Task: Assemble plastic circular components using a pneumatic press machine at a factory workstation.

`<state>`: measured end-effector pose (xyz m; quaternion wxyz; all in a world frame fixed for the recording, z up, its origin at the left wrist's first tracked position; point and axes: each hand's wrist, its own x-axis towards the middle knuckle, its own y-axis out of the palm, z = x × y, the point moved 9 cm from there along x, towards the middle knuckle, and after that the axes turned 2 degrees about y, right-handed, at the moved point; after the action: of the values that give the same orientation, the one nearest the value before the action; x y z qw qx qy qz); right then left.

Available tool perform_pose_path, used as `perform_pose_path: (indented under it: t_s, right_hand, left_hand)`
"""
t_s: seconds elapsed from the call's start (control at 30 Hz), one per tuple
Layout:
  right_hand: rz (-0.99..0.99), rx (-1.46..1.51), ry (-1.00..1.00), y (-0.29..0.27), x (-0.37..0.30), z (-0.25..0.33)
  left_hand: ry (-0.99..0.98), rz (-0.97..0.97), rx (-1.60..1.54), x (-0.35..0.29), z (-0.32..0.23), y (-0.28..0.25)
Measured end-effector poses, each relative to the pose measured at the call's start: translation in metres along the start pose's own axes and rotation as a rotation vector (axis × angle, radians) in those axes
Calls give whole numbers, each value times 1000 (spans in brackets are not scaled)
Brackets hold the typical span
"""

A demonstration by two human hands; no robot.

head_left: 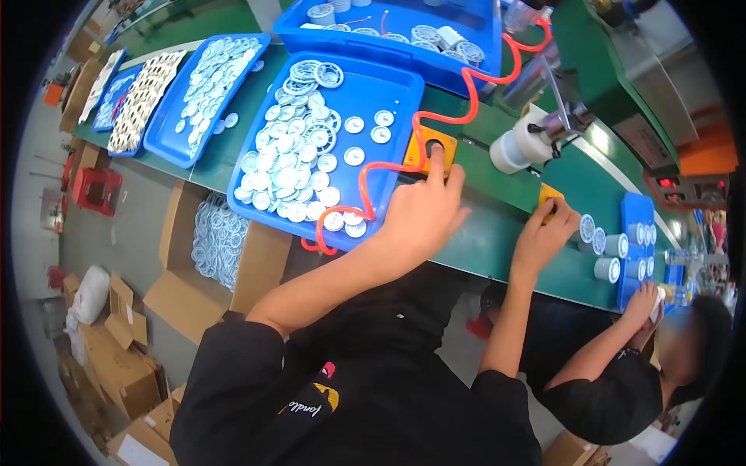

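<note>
My left hand (pixel 423 210) rests on the green table with its forefinger pressed on the dark button of a yellow switch box (pixel 432 147). My right hand (pixel 546 233) presses a second yellow switch box (pixel 550 193) further right. Between them, a white spool (pixel 519 144) sits in the green machine (pixel 614 78). A coiled red hose (pixel 435 124) runs across the blue tray (pixel 388 85) of white round discs beside my left hand. Neither hand holds anything.
More blue trays of white parts (pixel 203 89) line the table to the left and behind. A small blue tray with white cylinders (pixel 633 245) lies to the right, where another person's hand (pixel 645 304) works. Cardboard boxes (pixel 225 248) stand below the table.
</note>
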<state>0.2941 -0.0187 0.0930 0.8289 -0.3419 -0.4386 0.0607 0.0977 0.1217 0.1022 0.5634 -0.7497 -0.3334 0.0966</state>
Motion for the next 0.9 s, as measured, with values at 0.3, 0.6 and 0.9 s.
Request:
perform_pose_path:
  t_s: [0.3,0.6,0.9]
  right_hand:
    - [16,314,118,-9,7,37]
    - [100,559,257,38,18,70]
    - [-83,596,236,22,43,77]
  left_hand:
    - [44,-128,-622,-48,-10,52]
    - [122,-141,-650,-46,-23,61]
    - [192,-187,-512,-49,-27,59]
